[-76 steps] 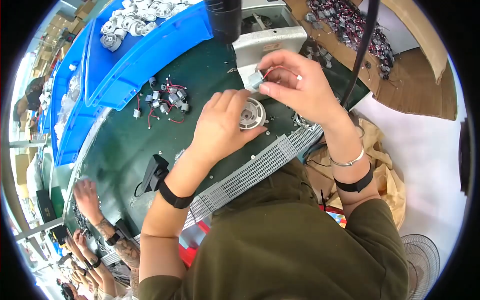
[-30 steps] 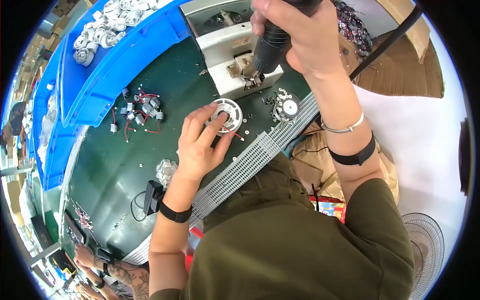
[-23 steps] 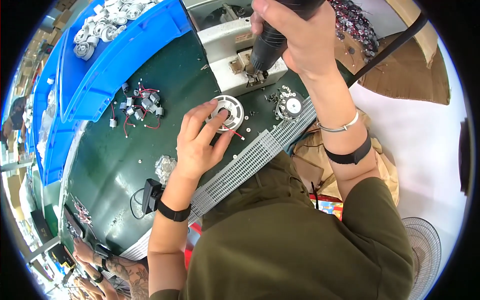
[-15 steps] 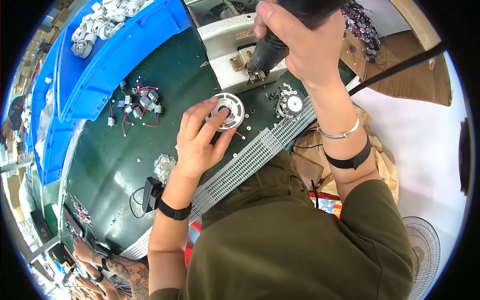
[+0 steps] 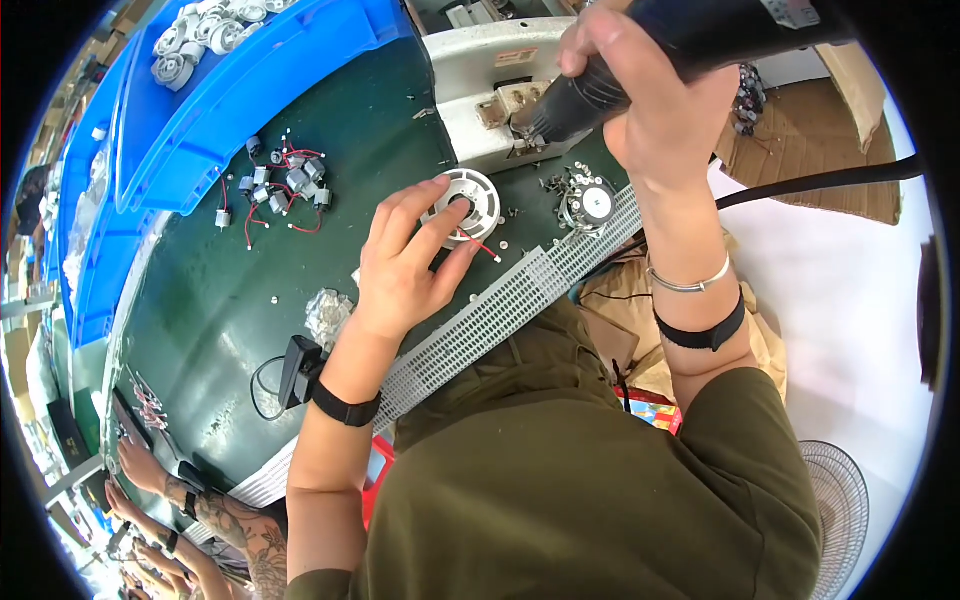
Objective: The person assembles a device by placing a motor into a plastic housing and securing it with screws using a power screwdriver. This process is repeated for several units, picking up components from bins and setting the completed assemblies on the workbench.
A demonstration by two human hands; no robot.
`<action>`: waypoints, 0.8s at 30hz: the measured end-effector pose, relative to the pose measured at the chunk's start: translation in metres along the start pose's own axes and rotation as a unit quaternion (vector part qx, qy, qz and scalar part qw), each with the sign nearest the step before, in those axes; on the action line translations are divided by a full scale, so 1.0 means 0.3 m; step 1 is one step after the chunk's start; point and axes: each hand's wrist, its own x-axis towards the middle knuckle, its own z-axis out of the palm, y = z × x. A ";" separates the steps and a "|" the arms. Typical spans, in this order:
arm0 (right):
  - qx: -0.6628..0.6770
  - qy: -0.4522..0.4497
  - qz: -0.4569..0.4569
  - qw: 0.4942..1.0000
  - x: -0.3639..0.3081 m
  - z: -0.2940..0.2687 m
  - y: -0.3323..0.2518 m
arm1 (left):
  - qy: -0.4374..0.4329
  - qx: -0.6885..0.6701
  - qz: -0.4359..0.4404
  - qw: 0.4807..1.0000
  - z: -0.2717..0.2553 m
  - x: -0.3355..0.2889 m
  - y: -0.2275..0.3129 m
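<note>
White round housing (image 5: 486,207) lies on the green desk (image 5: 375,125), under left hand (image 5: 403,258). Left hand half-curled, fingers and thumb holding it at rim and hub. Right hand (image 5: 665,110) wrapped around black driver (image 5: 585,98), nose at metal fixture (image 5: 517,100) on pale machine (image 5: 515,58); contact unclear. Housing looks light, stiff, smooth, maybe slippery; outer rim seems the best hold. Red wire (image 5: 481,244) by thumb looks fragile. Machine base crowds far side; screw-covered disc (image 5: 595,203) right, perforated strip (image 5: 520,285) nearer the body. Small motors (image 5: 297,180), blue bin (image 5: 235,125) well apart, left.
</note>
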 end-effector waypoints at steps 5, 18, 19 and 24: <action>0.007 -0.010 0.004 1.000 0.016 0.009 -0.005 | -0.007 -0.001 -0.004 1.000 -0.002 -0.005 -0.002; 0.092 -0.052 0.102 0.989 0.026 0.127 -0.149 | 0.025 -0.017 -0.104 0.994 -0.062 0.134 0.065; 0.062 -0.051 0.127 0.989 0.024 0.135 -0.157 | 0.026 -0.015 -0.105 0.994 -0.058 0.141 0.069; 0.115 -0.071 0.120 0.984 0.008 0.159 -0.158 | 0.042 -0.041 -0.096 0.994 -0.045 0.137 0.062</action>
